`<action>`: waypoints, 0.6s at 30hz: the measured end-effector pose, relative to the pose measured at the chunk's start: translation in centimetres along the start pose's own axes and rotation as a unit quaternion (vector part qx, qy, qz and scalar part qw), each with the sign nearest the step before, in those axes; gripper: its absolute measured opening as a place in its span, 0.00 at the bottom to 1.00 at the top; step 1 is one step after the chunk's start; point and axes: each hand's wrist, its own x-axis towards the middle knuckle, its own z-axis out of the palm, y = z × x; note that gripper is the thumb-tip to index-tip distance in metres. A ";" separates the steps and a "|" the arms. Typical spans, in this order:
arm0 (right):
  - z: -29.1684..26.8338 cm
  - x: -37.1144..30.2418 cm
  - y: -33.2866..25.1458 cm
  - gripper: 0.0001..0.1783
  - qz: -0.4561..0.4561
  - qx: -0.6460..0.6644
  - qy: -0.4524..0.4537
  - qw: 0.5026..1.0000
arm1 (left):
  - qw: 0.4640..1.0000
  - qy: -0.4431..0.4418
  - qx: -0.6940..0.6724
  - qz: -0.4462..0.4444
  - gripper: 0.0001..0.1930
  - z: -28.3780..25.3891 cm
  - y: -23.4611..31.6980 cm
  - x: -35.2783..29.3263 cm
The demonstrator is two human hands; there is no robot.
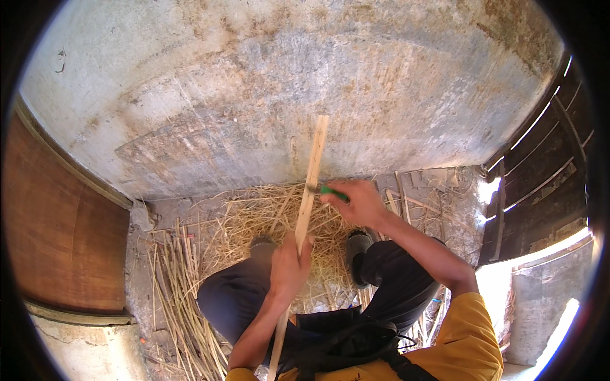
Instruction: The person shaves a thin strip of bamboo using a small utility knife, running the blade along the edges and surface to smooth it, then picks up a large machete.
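A long, pale wooden strip (309,184) stands slanted in front of me, running from near the wall back past my lap. My left hand (290,263) is wrapped round its middle, between my knees. Higher up, my right hand (356,202) grips a green-handled knife (333,193). Its short dark blade lies against the strip's right edge and face; the cutting edge is too small to make out. My right fingers partly cover the handle.
Curled pale shavings (254,216) cover the floor around my shoes (359,244). Several thin sticks (181,286) lie in a bundle at the left. A stained concrete wall (229,120) rises ahead, a brown wooden panel (70,222) stands left, and dark slats (540,184) stand right.
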 end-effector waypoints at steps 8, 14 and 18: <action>-0.4 1.4 2.3 0.19 -0.003 0.001 0.004 1.000 | 1.000 -0.025 0.018 -0.004 0.13 -0.1 0.3 -0.1; -0.9 1.7 2.2 0.18 0.031 -0.019 -0.028 0.999 | 0.999 -0.031 0.032 -0.003 0.13 0.0 -0.3 -0.1; -0.7 1.8 2.2 0.18 0.017 0.000 -0.012 1.000 | 0.999 -0.034 0.037 -0.016 0.13 -0.3 0.3 0.0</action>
